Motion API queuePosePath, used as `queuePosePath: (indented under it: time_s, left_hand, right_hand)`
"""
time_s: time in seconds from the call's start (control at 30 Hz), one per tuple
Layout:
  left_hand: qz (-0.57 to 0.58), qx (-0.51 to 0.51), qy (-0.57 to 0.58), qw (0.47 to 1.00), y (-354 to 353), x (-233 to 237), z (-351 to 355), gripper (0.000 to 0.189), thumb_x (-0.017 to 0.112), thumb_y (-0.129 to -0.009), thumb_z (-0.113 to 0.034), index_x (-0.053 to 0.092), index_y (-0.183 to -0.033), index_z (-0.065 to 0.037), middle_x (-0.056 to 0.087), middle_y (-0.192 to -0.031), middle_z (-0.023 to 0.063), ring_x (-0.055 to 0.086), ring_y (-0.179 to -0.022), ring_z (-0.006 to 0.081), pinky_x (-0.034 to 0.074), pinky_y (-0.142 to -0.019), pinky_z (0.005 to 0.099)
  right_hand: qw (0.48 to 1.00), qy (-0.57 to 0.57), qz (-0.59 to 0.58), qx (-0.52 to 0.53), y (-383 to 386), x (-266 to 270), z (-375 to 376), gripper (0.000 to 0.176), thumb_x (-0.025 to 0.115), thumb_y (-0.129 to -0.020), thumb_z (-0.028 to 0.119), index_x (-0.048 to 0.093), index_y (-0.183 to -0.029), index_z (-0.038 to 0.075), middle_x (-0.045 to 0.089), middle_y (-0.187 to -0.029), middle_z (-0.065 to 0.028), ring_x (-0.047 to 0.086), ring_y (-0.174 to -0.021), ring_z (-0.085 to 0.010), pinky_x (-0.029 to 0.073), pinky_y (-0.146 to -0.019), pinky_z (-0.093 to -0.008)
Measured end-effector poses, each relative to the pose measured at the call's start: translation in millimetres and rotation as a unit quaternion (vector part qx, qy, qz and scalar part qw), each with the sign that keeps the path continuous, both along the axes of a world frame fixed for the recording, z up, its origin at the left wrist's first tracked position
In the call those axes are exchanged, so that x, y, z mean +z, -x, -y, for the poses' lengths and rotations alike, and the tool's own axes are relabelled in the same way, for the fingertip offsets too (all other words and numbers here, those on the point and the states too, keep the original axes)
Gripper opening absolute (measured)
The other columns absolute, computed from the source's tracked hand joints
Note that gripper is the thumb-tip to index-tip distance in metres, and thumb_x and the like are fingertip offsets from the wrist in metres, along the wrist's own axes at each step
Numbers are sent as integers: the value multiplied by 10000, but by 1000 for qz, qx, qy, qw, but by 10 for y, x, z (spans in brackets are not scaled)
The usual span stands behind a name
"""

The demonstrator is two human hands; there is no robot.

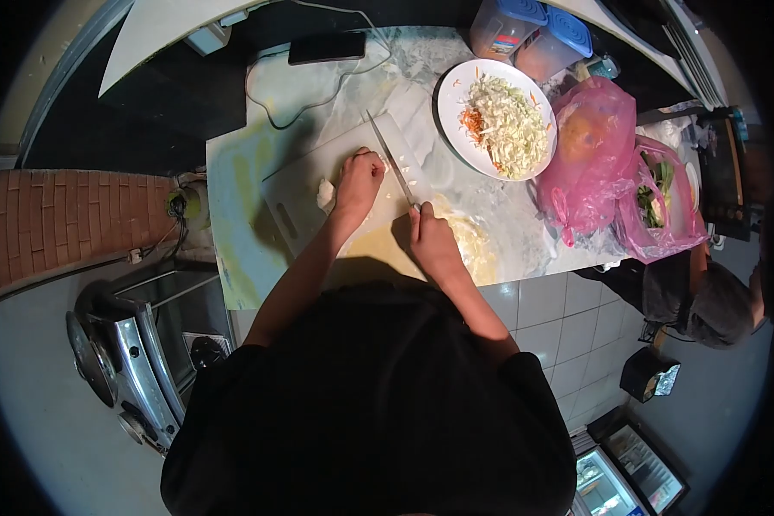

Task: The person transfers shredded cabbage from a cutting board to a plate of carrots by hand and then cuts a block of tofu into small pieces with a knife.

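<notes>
A white cutting board lies tilted on the marble-patterned table. My right hand is wrapped round the handle of a knife, whose blade points away from me across the board. Left of the blade, my left hand is closed over the board with its fingers curled; what it holds, if anything, is hidden. A small pale piece sits beside it. Pale chopped bits are spread on the table beside my right hand. A white plate holds shredded pale vegetable and orange shreds.
Pink plastic bags stand at the right, one with greens inside. Behind the plate are containers with blue lids. A black phone and a cable lie at the back. Another person is at the right.
</notes>
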State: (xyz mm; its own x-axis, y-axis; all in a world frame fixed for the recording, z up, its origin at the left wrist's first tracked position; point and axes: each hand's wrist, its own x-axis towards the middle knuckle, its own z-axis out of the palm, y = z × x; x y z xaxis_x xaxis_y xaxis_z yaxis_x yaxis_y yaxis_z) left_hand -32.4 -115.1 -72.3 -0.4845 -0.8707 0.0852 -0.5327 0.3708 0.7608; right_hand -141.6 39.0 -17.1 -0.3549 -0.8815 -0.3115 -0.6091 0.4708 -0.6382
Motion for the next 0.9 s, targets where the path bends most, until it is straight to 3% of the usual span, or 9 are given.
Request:
queuePosePath:
  time_s: [0.13, 0.23, 0.33, 0.4, 0.43, 0.5, 0.6, 0.8, 0.9]
  left_hand:
    - [2, 5, 7, 1000, 3, 12, -22, 45, 675, -784, 24, 636, -768, 40, 638, -790, 154, 658, -680, 280, 514, -651, 356]
    - [-25, -11, -15, 1000, -23, 93, -23, 62, 661, -796, 35, 633, -852, 32, 641, -777, 157, 655, -672, 298, 521, -657, 359]
    - [-26, 3, -66, 997, -29, 203, -7, 159, 643, -791, 56, 616, -941, 9, 650, -846, 165, 663, -765, 317, 527, -712, 370]
    - [9, -52, 31, 998, -52, 259, 83, 246, 634, -780, 74, 608, -1010, -10, 647, -942, 164, 653, -888, 334, 525, -772, 387]
    - [10, -52, 31, 998, -57, 254, 138, 246, 634, -780, 74, 608, -1010, -10, 647, -942, 164, 653, -888, 334, 525, -772, 387]
    - [-6, -165, 18, 986, -48, 248, 270, 263, 640, -770, 71, 630, -1017, -20, 631, -992, 159, 632, -965, 343, 517, -800, 409]
    - [24, -251, 53, 966, -31, 212, 370, 257, 667, -771, 43, 648, -1021, -12, 632, -965, 155, 642, -923, 349, 516, -789, 420]
    - [100, -192, 44, 975, -17, 178, 302, 198, 727, -757, -21, 675, -945, 15, 648, -916, 159, 660, -819, 328, 521, -758, 412]
    - [46, -115, 40, 991, -24, 125, 164, 149, 735, -761, -30, 683, -889, 27, 646, -860, 164, 657, -772, 329, 521, -718, 413]
  right_hand:
    - [1000, 1, -3, -19, 8, -13, -3, 336, 395, -1042, 276, 488, -960, -35, 605, -697, -351, 618, -688, -530, 501, -600, -587]
    - [1000, 16, 7, -19, 20, -56, 10, 335, 404, -1041, 276, 490, -969, -39, 606, -697, -350, 615, -683, -531, 497, -592, -587]
    - [999, 15, 3, -47, 24, -55, -25, 327, 415, -1045, 263, 504, -974, -44, 592, -672, -331, 590, -668, -529, 451, -575, -583]
    - [999, 10, 9, -48, 32, -94, -55, 348, 410, -1040, 277, 511, -992, -53, 606, -690, -344, 613, -685, -528, 490, -591, -584]
    - [999, 9, 10, -48, 25, -107, -68, 348, 410, -1040, 277, 511, -992, -53, 606, -690, -344, 613, -685, -528, 490, -591, -584]
    - [998, 21, 23, -51, 13, -122, -89, 355, 413, -1039, 279, 519, -991, -57, 605, -692, -344, 611, -689, -530, 488, -598, -581]
    - [998, 14, 31, -50, -18, -145, -97, 359, 416, -1038, 280, 521, -988, -59, 604, -697, -348, 609, -691, -532, 488, -605, -580]
    - [997, 22, 39, -64, -75, -209, -64, 364, 412, -1039, 285, 512, -973, -59, 601, -709, -358, 606, -693, -538, 490, -605, -585]
    - [998, 10, 26, -63, -106, -187, -41, 362, 408, -1041, 290, 494, -961, -52, 602, -708, -359, 607, -687, -538, 492, -595, -589]
